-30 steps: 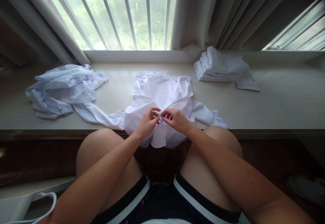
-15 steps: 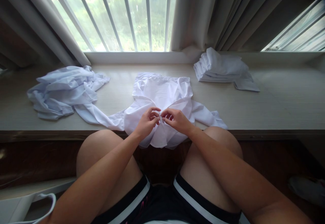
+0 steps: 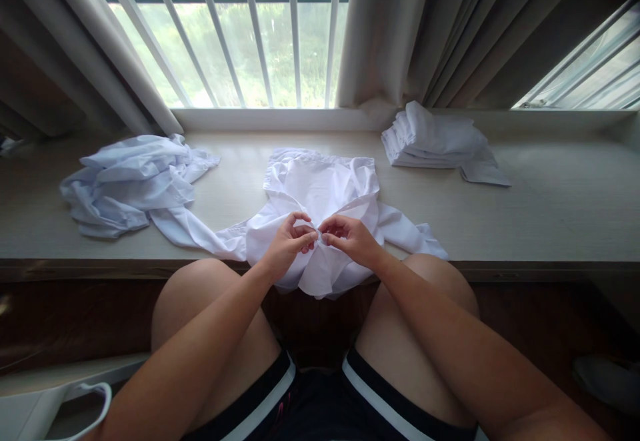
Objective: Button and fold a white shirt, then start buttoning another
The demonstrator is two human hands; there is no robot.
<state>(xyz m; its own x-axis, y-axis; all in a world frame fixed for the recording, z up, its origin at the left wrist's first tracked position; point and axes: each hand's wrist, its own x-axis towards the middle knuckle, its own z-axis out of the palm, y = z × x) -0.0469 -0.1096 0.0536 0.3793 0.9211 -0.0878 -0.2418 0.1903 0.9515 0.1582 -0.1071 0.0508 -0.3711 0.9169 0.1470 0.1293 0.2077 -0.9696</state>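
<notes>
A white shirt (image 3: 320, 184) lies spread in front of me, its sleeves out to both sides and its collar end hanging over the near edge of the ledge. My left hand (image 3: 295, 237) pinches the cloth at the middle of the shirt's front, thumb against fingers. Right beside it, my right hand (image 3: 345, 235) grips the same spot from the other side. The fingertips of both hands almost meet there. Whatever small part lies between them, such as a button, is too small to make out.
On the pale ledge (image 3: 550, 221), a crumpled white garment (image 3: 130, 184) lies at the left, touching or near the shirt's left sleeve. A folded white stack (image 3: 435, 137) sits at the back right. Curtains (image 3: 385, 34) and a barred window stand behind. My knees are under the near edge.
Both hands stay at the same place on the shirt, with small finger shifts. The whole view has moved slightly, so things appear a little lower.
</notes>
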